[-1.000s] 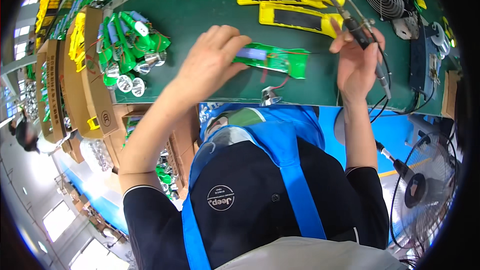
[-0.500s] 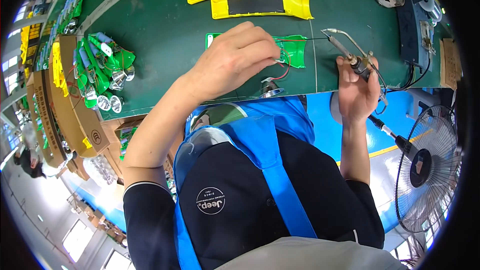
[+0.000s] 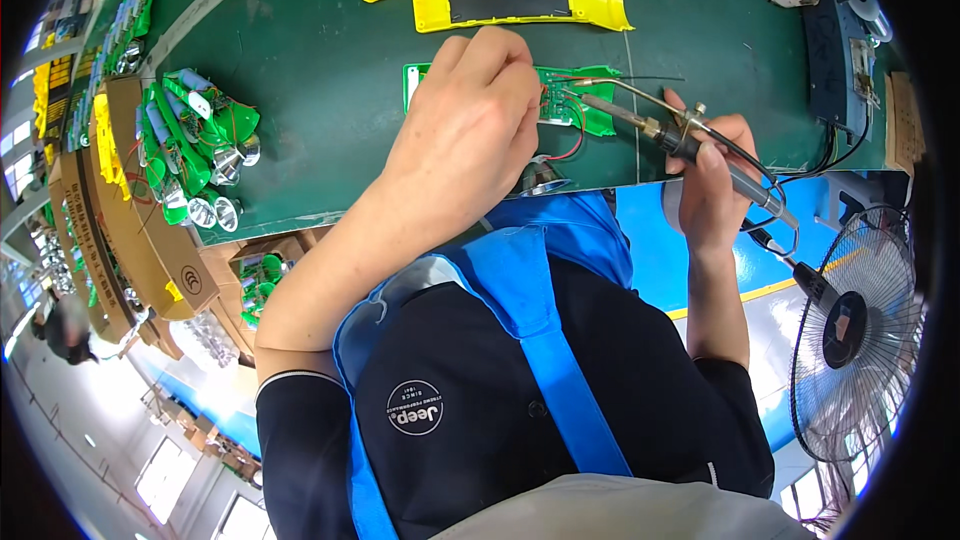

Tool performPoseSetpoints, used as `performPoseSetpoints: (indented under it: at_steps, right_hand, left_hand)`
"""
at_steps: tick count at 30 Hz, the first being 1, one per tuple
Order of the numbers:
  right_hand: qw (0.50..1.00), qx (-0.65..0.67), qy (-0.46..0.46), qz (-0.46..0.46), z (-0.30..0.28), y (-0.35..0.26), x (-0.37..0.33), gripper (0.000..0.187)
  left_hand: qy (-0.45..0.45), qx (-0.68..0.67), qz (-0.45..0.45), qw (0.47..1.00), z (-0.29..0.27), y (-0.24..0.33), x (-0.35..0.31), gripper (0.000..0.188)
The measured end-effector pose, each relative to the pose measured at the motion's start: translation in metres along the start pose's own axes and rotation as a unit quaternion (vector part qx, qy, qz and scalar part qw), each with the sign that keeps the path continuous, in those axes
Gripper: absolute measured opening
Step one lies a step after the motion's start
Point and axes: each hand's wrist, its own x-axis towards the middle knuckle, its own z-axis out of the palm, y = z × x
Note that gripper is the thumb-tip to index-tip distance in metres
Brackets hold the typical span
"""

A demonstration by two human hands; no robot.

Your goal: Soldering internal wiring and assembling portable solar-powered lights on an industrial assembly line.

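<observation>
A green plastic housing point(image 3: 604, 120) with a small circuit board point(image 3: 556, 100) lies on the green bench in front of me. My left hand point(image 3: 470, 125) is closed over its left part; what the fingertips grip is hidden. In my right hand point(image 3: 715, 185) is a soldering iron point(image 3: 683, 146) with a curved metal feed tube point(image 3: 640, 95). Its tip points left, at the board's right end, though I cannot tell whether it touches. A red wire point(image 3: 578, 148) loops from the board towards a silver reflector cup point(image 3: 540, 178) at the bench's near edge.
Yellow housings point(image 3: 600, 2) lie beyond the work. Green assemblies with reflectors point(image 3: 200, 135) are bunched at left beside a cardboard box point(image 3: 150, 250). A dark blue soldering station point(image 3: 835, 70) stands at right, its cable running to the iron. A floor fan point(image 3: 850, 330) is right of me.
My right hand has brought the soldering iron's tip left and slightly down, over the circuit board. My left hand has shifted slightly left and its fingers are more bent.
</observation>
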Motion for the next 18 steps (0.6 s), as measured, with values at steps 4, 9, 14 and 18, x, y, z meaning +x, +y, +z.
performPoseSetpoints:
  at_steps: [4,9,14,18]
  right_hand:
    - [1.0,-0.019,-0.002,0.003,0.0038,-0.0044,0.0004,0.013]
    - [1.0,-0.023,-0.004,0.006,0.0034,-0.0026,-0.0011,0.01]
    - [0.998,-0.06,-0.026,0.01,0.0031,-0.0046,-0.0025,0.011]
    - [0.998,-0.063,-0.019,0.022,0.0056,-0.0076,-0.0013,0.012]
  left_hand:
    - [-0.033,0.002,-0.005,0.999,-0.0046,0.0011,0.0085,0.013]
    - [-0.066,0.005,-0.003,0.998,-0.0084,0.0002,0.0101,0.011]
    - [-0.07,0.01,-0.003,0.997,-0.0077,0.0016,0.0115,0.011]
    - [-0.067,0.009,-0.001,0.998,-0.0075,0.0009,0.0122,0.011]
